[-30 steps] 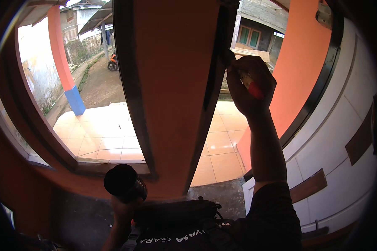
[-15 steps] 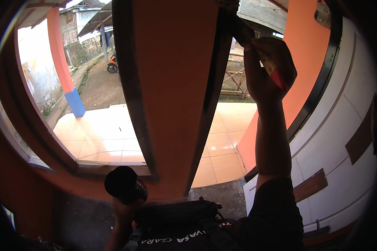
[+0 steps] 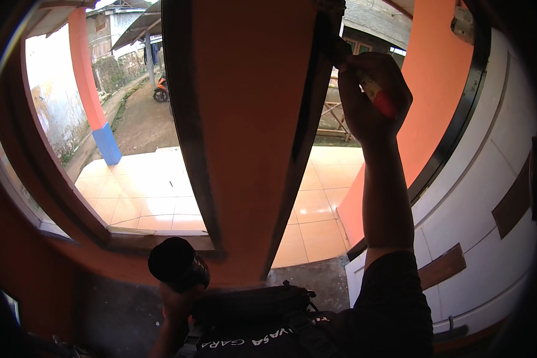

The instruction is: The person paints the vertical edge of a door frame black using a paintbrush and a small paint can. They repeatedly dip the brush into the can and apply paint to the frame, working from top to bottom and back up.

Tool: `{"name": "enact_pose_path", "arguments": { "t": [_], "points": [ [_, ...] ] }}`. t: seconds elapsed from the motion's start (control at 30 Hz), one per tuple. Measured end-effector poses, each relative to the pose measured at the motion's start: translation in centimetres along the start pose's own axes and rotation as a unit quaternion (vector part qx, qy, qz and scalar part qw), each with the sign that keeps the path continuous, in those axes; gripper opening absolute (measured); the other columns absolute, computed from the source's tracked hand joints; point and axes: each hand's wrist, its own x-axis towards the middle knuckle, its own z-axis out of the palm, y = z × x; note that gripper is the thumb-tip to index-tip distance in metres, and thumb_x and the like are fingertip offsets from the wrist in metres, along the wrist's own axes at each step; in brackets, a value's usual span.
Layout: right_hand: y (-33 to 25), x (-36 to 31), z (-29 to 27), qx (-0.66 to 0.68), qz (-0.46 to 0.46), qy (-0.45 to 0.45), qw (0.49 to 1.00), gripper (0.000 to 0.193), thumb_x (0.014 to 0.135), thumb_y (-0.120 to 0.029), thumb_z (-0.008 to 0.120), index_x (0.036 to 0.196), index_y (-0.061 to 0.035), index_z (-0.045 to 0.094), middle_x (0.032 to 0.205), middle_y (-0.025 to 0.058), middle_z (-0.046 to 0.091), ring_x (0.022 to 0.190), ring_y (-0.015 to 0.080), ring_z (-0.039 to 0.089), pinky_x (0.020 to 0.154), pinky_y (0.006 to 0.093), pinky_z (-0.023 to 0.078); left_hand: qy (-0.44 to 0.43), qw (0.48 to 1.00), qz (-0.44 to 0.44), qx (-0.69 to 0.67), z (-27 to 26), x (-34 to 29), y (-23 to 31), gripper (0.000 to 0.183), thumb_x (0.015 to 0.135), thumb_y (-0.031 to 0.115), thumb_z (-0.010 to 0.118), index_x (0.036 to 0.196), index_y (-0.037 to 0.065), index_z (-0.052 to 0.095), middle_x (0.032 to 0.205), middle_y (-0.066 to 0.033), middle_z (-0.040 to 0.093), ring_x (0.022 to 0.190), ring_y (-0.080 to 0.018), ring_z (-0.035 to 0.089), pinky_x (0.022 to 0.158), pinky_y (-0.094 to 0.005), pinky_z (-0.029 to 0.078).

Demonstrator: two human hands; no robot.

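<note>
orange wall pillar: broad orange painted wall section (image 3: 250, 137) fills the middle, running from the top edge down to the sill; dark-framed openings on both sides.
white wall: white panelled wall (image 3: 489, 197) on the right side, with brown rectangular plates fixed on it, beyond a curved black frame strip (image 3: 453, 137).
tiled floor: pale glossy floor tiles (image 3: 143, 191) outside, seen through both openings; an orange column with blue base (image 3: 104, 140) stands at their far left corner.
dark frame edge: dark vertical frame strip (image 3: 307, 119) along the right edge of the orange pillar, top to bottom.
black bag: black fabric bag with white lettering (image 3: 250, 325) at the bottom edge, below the pillar.
right hand: right hand (image 3: 370, 98) raised high, forearm straight up from the lower edge, black sleeve at the elbow; fingers clamped round a red-handled tool (image 3: 379, 98); the tool's dark front end (image 3: 340, 51) meets the dark frame edge near the top of the pillar.
left hand: left hand (image 3: 176, 298) low, near the bottom edge, fingers wrapped round a black round-headed cylindrical object (image 3: 176, 262), held upright just below the left sill.
hands: well apart, one high right, one low left.
motorbike: small orange motorbike (image 3: 161, 92) far outside, top left, on a dirt path.
</note>
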Motion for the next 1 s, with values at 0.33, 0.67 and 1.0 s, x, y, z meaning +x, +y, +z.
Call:
{"name": "enact_pose_path", "arguments": {
  "t": [0.33, 0.67, 1.0],
  "points": [
    [-0.6, -1.1, -0.4, -0.011, 0.007, -0.04, 0.999, 0.016, 0.079, 0.004, 0.073, 0.093, -0.0021, 0.069, 0.086, 0.0085, 0.068, 0.076, 0.0185, 0.068, 0.068, 0.0285, 0.054, -0.004, 1.0, 0.002, -0.008, 0.0, 0.0, -0.4, 0.064, 0.064, 0.007, 0.087, 0.122, 0.002, 0.063, 0.11, -0.0051, 0.068, 0.099, -0.0184, 0.066, 0.089, -0.0346, 0.054],
    [-1.5, -2.3, -0.9, -0.015, 0.003, -0.076, 0.997, 0.013, 0.08, 0.005, 0.072, 0.092, -0.0001, 0.068, 0.087, 0.0104, 0.068, 0.075, 0.017, 0.067, 0.067, 0.0276, 0.053, 0.002, 1.0, 0.012, 0.0, -0.3, 0.0, -0.4, 0.065, 0.065, 0.01, 0.089, 0.124, 0.002, 0.062, 0.111, -0.006, 0.067, 0.1, -0.0186, 0.066, 0.088, -0.0345, 0.054],
    [-2.5, -3.5, -1.0, -0.023, 0.035, -0.074, 0.996, 0.012, 0.076, 0.0, 0.071, 0.086, -0.0043, 0.068, 0.081, 0.0099, 0.067, 0.073, 0.0248, 0.068, 0.067, 0.0337, 0.054, -0.01, 1.0, 0.002, 0.015, -0.2, 0.0, 0.3, 0.066, 0.066, 0.012, 0.088, 0.125, 0.001, 0.061, 0.113, -0.0063, 0.067, 0.102, -0.0193, 0.066, 0.09, -0.0345, 0.054]
  ]
}}
